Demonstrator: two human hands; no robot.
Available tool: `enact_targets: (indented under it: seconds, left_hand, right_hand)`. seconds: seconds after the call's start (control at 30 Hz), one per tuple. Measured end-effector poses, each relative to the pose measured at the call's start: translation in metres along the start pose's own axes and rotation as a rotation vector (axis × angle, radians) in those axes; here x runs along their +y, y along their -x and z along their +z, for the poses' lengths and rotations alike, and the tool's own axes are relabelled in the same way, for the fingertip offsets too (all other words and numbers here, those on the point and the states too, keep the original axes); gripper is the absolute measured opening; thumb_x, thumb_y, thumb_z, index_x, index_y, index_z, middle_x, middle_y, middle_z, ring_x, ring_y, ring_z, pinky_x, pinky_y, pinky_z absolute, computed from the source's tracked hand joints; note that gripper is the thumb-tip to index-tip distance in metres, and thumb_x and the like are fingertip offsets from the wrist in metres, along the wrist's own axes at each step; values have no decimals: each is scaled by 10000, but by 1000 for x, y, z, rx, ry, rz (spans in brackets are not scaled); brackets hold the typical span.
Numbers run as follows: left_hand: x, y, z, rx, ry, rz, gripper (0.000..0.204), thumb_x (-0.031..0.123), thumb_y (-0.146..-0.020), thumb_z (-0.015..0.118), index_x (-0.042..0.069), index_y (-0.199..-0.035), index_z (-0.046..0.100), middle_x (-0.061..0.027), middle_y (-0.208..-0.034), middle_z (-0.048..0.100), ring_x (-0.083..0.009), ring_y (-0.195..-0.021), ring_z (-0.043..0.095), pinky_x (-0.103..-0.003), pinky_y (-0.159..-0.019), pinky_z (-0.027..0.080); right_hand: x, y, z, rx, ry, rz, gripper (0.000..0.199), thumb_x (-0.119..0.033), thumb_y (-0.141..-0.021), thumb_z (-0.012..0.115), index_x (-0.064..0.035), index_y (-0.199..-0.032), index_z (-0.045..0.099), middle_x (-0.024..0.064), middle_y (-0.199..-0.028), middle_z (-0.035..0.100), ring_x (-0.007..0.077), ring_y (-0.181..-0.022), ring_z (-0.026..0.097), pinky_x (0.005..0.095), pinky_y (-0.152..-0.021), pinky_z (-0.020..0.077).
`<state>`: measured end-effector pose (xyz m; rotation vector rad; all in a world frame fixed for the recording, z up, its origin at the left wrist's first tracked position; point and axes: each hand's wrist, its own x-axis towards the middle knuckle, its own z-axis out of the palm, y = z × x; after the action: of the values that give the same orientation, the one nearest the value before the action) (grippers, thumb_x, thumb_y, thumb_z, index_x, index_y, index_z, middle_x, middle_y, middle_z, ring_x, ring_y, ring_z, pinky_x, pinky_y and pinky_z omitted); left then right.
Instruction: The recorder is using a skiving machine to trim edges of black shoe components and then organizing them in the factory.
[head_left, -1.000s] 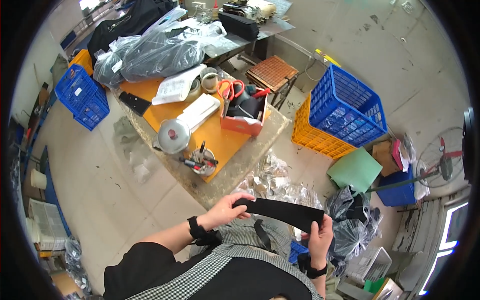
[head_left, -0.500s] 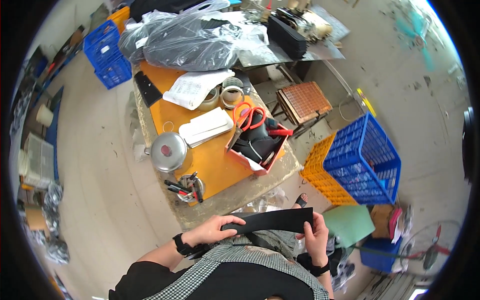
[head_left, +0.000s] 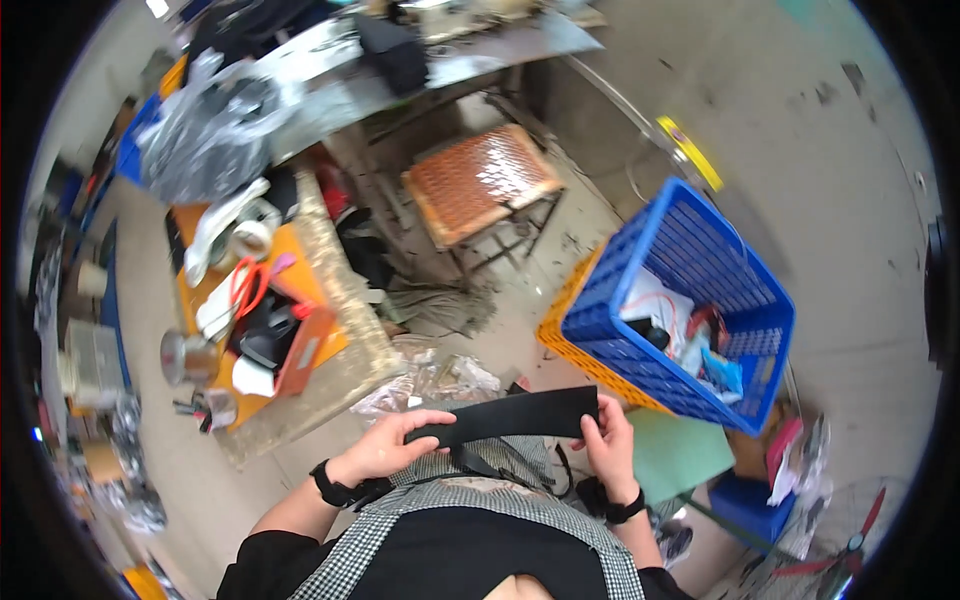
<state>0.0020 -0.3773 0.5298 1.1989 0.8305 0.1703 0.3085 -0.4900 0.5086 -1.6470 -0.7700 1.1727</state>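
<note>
A flat black strip of sheet material (head_left: 515, 416) is stretched level in front of my apron, bowing slightly along its length. My left hand (head_left: 385, 445) pinches its left end between thumb and fingers. At the other end, my right hand (head_left: 610, 445) grips the strip with the thumb on the near face. Both wrists wear dark bands. Nearest to the right hand are the stacked blue crate (head_left: 600, 335) and yellow crate (head_left: 560, 343), with bags and small items inside the blue one.
To the left stands a worktable (head_left: 355, 345) with red-handled scissors (head_left: 247, 288), tape rolls (head_left: 252, 238), a metal pot (head_left: 187, 357) and a red box (head_left: 305, 350) of dark items. A woven-top stool (head_left: 482, 185) is ahead. Clear plastic (head_left: 440, 378) lies on the floor; a fan (head_left: 850, 545) is at lower right.
My view has turned to the right, so the worktable now sits farther left and the stool and crates are more central. Both hands still hold the black strip.
</note>
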Motion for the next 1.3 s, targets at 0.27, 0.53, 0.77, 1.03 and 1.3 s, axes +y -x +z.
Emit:
enact_targets:
  seconds: [0.27,0.53,0.77,1.03,1.3]
  left_hand:
    - [73,-100,51,22,79,-46,365,-33,-893,531,-6,-1257,539,-50,-1109,613,-93,-969,593,-242,-850,499]
    - [111,-176,23,72,108,22,310,-31,-906,521,-14,-1214,553,-53,-1105,596,-90,-953,591,-264,-832,535]
    - [151,-288,-50,25,-40,107,290,-10,-894,540,7,-1181,576,-24,-1036,625,-66,-867,589,-231,-758,522]
    - [206,-367,-130,49,15,19,366,16,-890,563,14,-1253,513,-44,-1011,628,-77,-865,607,-236,-740,529]
    - [124,-477,-210,174,-433,-290,468,152,-882,636,-27,-1291,496,-149,-1211,597,-201,-1091,579,-303,-917,474]
  right_hand:
    - [-16,-29,-82,102,50,63,253,-10,-914,511,-11,-1167,501,31,-895,657,64,-688,609,221,-567,528]
    - [-39,-75,-91,66,461,-85,196,-72,-863,607,4,-865,426,104,-597,486,119,-522,500,293,-464,405]
    - [-56,-157,-85,158,395,-20,206,-89,-843,615,11,-990,512,164,-640,564,270,-528,567,347,-501,429]
    - [-137,-238,-67,130,242,133,230,-49,-879,583,19,-1093,531,114,-813,675,114,-680,639,264,-593,508]
    - [-145,-255,-81,308,28,259,171,-19,-910,553,51,-1065,542,71,-875,665,70,-704,612,229,-578,512]
